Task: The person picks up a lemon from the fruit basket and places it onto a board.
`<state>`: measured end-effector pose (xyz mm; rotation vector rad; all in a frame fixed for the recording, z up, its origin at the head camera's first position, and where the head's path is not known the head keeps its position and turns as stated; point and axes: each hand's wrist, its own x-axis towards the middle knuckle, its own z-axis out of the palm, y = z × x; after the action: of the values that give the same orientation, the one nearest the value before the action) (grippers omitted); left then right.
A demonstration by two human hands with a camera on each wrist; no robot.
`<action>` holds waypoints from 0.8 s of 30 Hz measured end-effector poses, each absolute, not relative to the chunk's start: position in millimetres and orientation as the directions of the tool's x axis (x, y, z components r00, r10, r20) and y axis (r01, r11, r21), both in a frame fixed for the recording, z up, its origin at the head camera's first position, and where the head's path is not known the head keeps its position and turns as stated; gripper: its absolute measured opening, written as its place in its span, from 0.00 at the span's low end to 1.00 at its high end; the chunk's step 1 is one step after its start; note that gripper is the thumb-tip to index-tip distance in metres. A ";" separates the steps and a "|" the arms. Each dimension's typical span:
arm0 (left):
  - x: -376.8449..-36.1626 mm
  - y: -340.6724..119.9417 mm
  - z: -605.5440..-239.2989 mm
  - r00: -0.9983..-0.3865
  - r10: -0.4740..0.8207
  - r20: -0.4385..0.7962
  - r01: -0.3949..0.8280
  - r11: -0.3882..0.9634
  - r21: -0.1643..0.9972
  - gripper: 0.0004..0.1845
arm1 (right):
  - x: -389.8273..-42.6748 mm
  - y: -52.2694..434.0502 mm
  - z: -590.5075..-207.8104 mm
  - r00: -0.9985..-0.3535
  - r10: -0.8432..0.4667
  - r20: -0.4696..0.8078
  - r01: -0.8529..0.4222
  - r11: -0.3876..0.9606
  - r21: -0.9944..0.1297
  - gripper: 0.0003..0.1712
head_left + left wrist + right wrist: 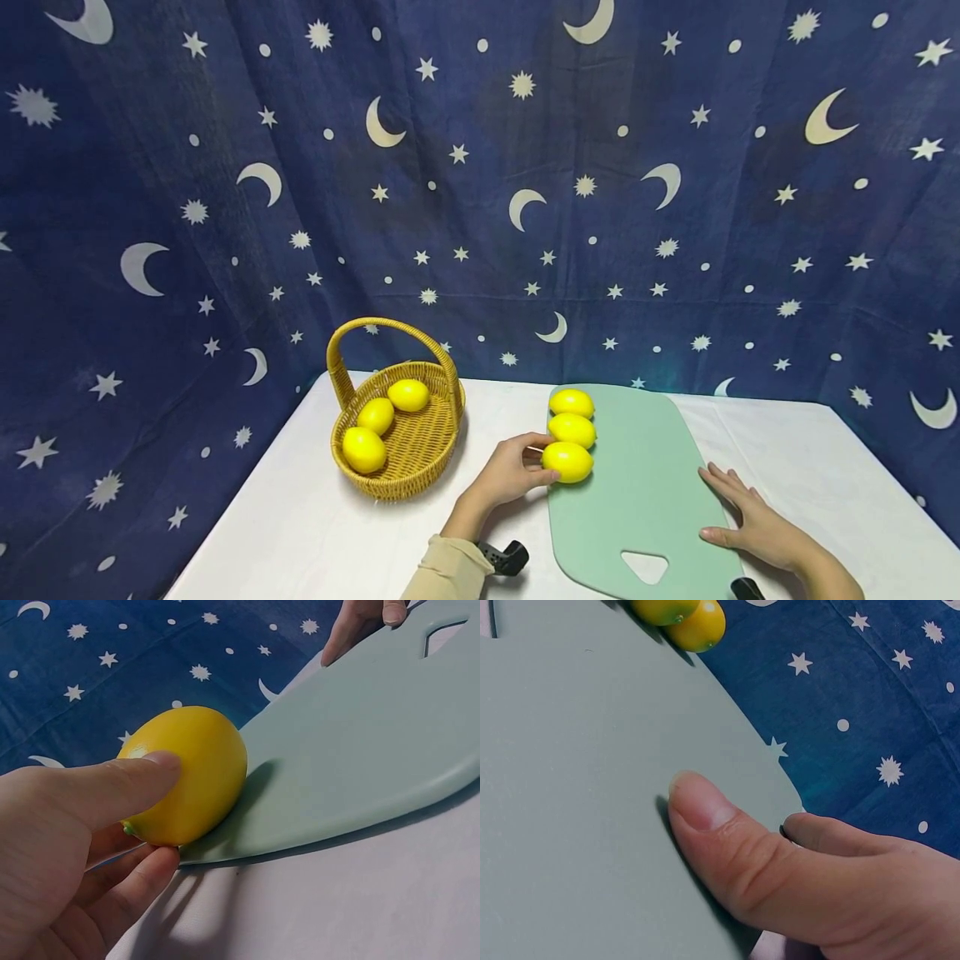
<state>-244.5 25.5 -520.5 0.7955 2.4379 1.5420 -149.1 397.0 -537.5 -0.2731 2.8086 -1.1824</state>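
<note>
My left hand holds a yellow lemon between thumb and fingers at the left edge of a pale green cutting board. In the left wrist view the thumb lies across the side of this lemon, with fingertips under its lower end. Behind it, two more lemons, a middle one and a far one, line up along the same edge. My right hand rests at the board's right edge, fingers extended; its thumb lies over the board's surface in the right wrist view.
A woven basket with a tall handle stands left of the board and has three lemons inside. The board has a handle cutout at its near end. A white cloth covers the table, and a dark blue star-patterned curtain hangs behind.
</note>
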 end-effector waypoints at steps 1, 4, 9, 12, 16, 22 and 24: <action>-244.4 25.8 -520.4 -0.847 0.509 0.153 0.355 0.327 0.876 0.25 | -149.1 397.1 -537.2 -0.981 -0.194 -0.007 -0.131 0.686 -0.716 0.52; -243.8 26.1 -520.2 -0.844 0.513 0.154 0.354 0.317 0.880 0.26 | -149.0 397.3 -536.6 -0.981 -0.193 -0.011 -0.127 0.685 -0.718 0.52; -243.7 26.0 -520.2 -0.841 0.517 0.157 0.355 0.309 0.882 0.26 | -149.3 397.7 -537.0 -0.980 -0.197 -0.005 -0.134 0.684 -0.717 0.52; -244.4 25.7 -520.6 -0.840 0.519 0.159 0.362 0.317 0.877 0.26 | -149.6 397.6 -537.5 -0.981 -0.194 -0.004 -0.132 0.685 -0.716 0.52; -244.9 25.1 -521.4 -0.841 0.519 0.155 0.363 0.327 0.872 0.26 | -150.0 397.4 -538.2 -0.982 -0.186 -0.019 -0.116 0.686 -0.718 0.52; -243.3 26.8 -520.4 -0.839 0.521 0.156 0.358 0.314 0.879 0.26 | -150.6 397.2 -537.9 -0.984 -0.173 -0.042 -0.091 0.691 -0.717 0.53; -242.7 27.5 -520.8 -0.838 0.521 0.162 0.360 0.306 0.881 0.26 | -150.9 396.9 -537.6 -0.984 -0.170 -0.045 -0.087 0.693 -0.716 0.54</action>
<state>-242.7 27.5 -520.8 0.8205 2.4103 1.5631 -150.9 396.9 -537.6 -0.2131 2.7906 -1.1711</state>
